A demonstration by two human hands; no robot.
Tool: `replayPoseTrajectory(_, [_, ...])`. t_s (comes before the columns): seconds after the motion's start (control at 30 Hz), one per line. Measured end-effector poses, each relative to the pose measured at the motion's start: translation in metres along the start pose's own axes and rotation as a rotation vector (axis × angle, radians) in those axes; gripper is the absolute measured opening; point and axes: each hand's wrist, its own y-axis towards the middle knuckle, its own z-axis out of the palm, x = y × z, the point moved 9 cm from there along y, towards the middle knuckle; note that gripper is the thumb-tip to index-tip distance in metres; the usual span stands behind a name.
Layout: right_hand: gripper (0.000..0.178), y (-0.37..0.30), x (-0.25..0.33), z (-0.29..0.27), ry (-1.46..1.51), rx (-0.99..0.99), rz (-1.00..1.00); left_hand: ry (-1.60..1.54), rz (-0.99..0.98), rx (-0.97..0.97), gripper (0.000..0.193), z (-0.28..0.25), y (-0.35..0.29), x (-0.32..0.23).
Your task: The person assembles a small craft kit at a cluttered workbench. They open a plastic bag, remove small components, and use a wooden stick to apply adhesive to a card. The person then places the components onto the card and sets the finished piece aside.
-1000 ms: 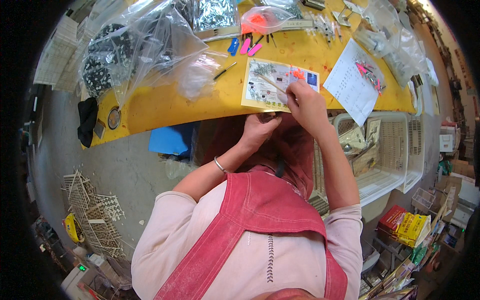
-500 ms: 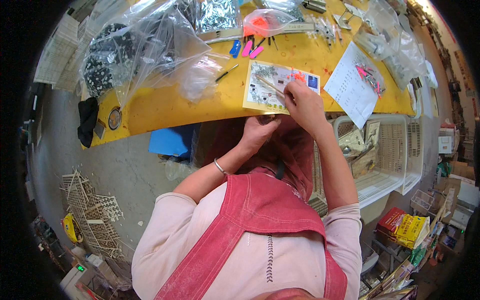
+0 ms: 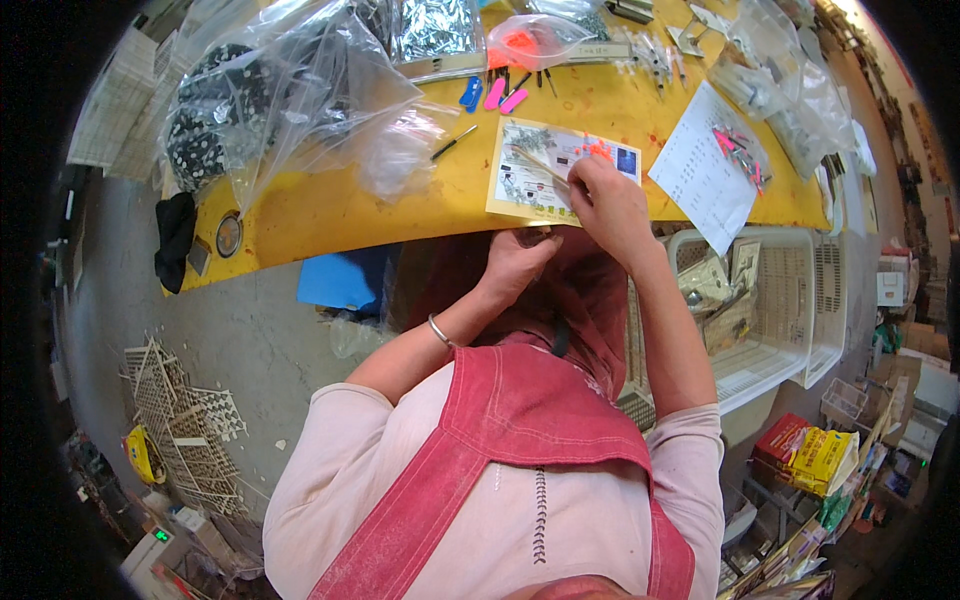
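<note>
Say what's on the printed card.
On the printed card: small grey pieces toward its left, orange bits near its upper right. A slim stick in the right hand extends over it. Whatever that hand covers at lower right cannot be seen.

The worktop [image 3: 330,217] looks smooth and faintly shiny (reddish stains mottle it). At its near edge lie a smooth paper card [image 3: 507,207] and a matt, wood-like stick [image 3: 541,166]; toward its right corner, a matt paper sheet [image 3: 690,170]. Its left side carries a glossy, crinkled plastic bag [image 3: 335,120]. The bangle [image 3: 440,332] is polished metal; the apron [image 3: 545,415], matt cloth.
</note>
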Motion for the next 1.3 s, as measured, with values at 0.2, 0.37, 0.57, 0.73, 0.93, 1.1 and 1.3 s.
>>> replayPoseTrajectory(0.2, [0.01,0.001,-0.002,0.001,-0.004,0.018,0.012,-0.04,0.053,-0.011,0.015,0.004,-0.001,-0.006])
replayPoseTrajectory(0.37, [0.013,0.007,0.004,0.002,-0.007,0.026,-0.017,-0.003,0.046,-0.01,0.016,-0.001,0.001,-0.002])
replayPoseTrajectory(0.57, [0.013,0.012,0.007,0.005,-0.055,0.053,-0.049,-0.012,0.014,-0.018,0.023,-0.001,0.001,-0.004])
replayPoseTrajectory(0.73, [0.012,0.007,0.006,0.008,-0.102,0.094,-0.104,0.026,0.027,-0.02,0.019,-0.004,0.001,-0.002])
replayPoseTrajectory(0.93, [0.01,0.013,0.007,0.002,-0.106,0.066,-0.11,0.023,0.017,-0.013,0.018,-0.004,0.002,0.0])
replayPoseTrajectory(1.1, [0.009,0.019,0.008,0.013,-0.085,0.069,-0.134,0.055,0.055,-0.011,0.016,-0.007,0.0,-0.005])
replayPoseTrajectory(1.3, [0.008,0.013,0.014,0.012,-0.099,0.128,-0.181,0.031,0.008,0.036,0.016,-0.012,-0.002,-0.005])
